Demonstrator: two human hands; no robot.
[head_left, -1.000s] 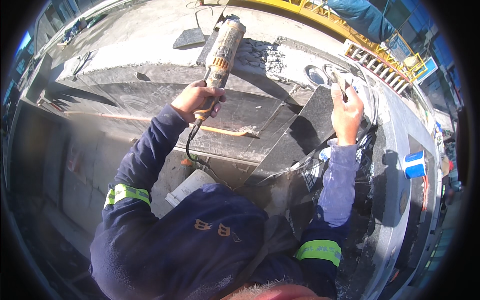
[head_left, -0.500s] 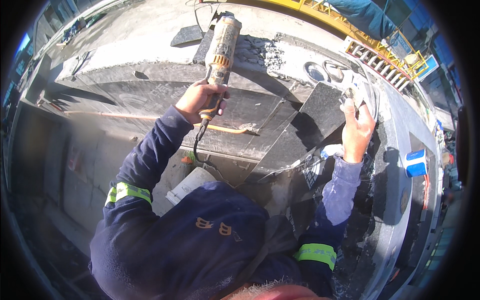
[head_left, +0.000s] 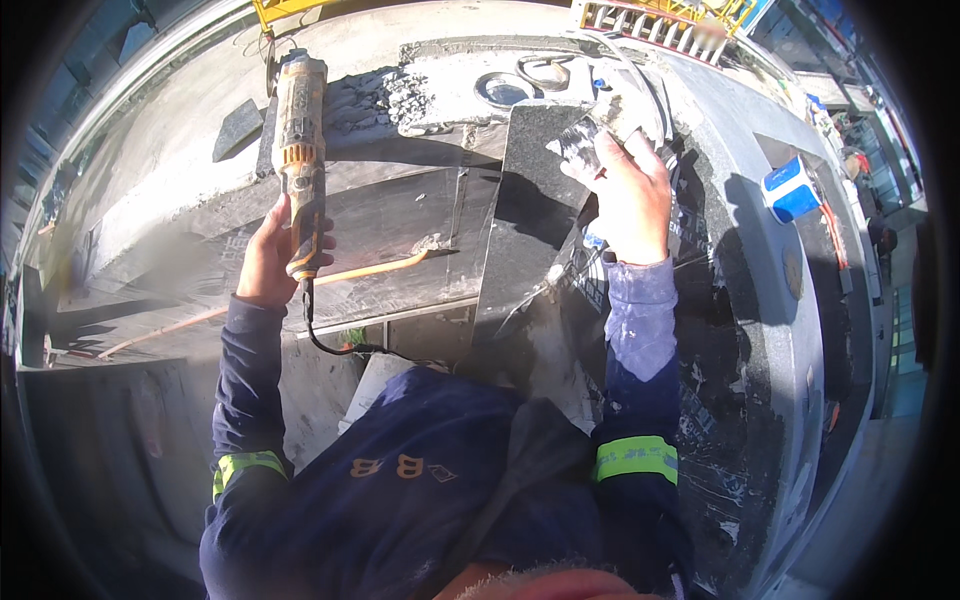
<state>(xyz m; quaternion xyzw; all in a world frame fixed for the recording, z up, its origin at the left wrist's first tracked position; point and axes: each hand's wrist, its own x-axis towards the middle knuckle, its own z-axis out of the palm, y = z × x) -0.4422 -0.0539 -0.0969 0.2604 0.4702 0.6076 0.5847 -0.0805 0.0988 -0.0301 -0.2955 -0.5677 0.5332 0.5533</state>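
Outstretched, left hand (head_left: 264,256) wraps power-tool (head_left: 301,115) handle (head_left: 305,225).

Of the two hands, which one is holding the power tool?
The left hand, gripping the power tool by its narrow end; the right hand holds a pale, crumpled-looking thing.

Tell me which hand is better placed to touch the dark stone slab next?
Probably the right hand: it's near the stone slab's upper end, holding a crumpled pale thing. The left hand is farther off, wrapped around an angle grinder.
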